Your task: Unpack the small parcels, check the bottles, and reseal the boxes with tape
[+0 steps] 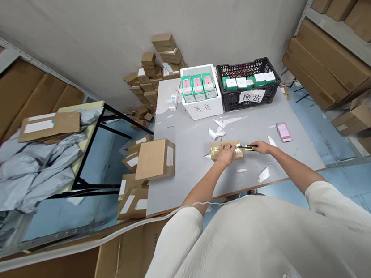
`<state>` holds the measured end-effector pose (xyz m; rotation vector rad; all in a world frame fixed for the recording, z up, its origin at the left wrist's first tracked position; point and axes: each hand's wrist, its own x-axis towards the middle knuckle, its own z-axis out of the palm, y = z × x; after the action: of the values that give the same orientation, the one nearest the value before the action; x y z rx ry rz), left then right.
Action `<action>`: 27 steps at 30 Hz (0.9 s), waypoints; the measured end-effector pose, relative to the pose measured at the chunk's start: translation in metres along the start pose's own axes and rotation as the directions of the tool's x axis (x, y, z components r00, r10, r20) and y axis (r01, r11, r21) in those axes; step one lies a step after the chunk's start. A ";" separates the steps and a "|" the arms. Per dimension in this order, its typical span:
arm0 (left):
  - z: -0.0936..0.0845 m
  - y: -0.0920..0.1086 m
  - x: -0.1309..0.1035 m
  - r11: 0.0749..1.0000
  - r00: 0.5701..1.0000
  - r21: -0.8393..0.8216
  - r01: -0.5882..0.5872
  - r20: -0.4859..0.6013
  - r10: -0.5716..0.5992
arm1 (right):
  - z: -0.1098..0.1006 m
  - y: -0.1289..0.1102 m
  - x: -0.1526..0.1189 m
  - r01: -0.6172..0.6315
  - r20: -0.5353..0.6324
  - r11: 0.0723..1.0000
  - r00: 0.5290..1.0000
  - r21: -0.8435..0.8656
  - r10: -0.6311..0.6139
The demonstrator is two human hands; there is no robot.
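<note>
A small brown parcel (214, 150) with shiny tape lies on the grey table (191, 188) in front of me. My left hand (226, 154) rests on the middle of the parcel, its fingers bent on the top; whether they pinch anything is too small to make out. To the right, my right hand (260, 147) is closed round a black and yellow cutter (249, 148). The cutter points left, and its tip meets the parcel's right part, close to my left fingers.
Behind the parcel stand a white box (204, 108) of green cartons and a black crate (251, 98). A pink phone-like item (283, 132) lies at right. A larger carton (154, 159) sits at the left edge. Paper scraps (220, 128) surround the parcel.
</note>
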<state>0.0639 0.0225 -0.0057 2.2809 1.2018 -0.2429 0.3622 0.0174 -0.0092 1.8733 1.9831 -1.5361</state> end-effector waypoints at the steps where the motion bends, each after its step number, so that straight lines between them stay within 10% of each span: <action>1: 0.000 0.000 0.000 1.000 1.000 0.005 0.001 0.000 -0.001 | -0.001 0.000 -0.002 -0.015 0.029 1.000 0.999 0.012 0.014; 27: 0.003 -0.001 0.000 0.999 0.999 0.032 -0.029 -0.034 0.030 | 0.009 0.005 -0.029 -0.078 0.118 0.983 0.991 0.165 0.059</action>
<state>0.0636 0.0209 -0.0082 2.3369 1.1890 -0.2139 0.3689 -0.0105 0.0004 1.8443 1.7732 -1.7988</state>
